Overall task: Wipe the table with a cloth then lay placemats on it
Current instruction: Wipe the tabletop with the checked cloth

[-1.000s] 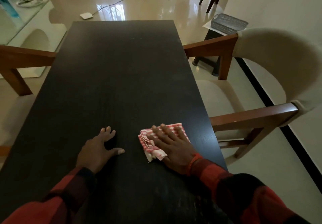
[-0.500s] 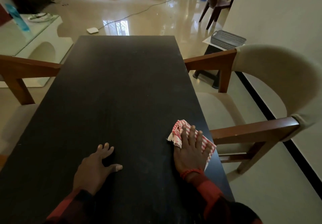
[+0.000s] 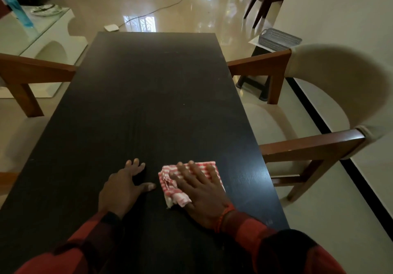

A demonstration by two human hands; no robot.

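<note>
— Fingers (image 3: 192,172) of the right hand (image 3: 202,192) lie straight, pressing flat on the red-and-white checked cloth (image 3: 170,185).
— Where is the cloth?
— On the dark table (image 3: 148,103), near its right edge.
— And the left hand (image 3: 121,188)?
— Spread open on the tabletop just beside the cloth, holding nothing. A wooden armchair (image 3: 314,146) stands to the right.
</note>
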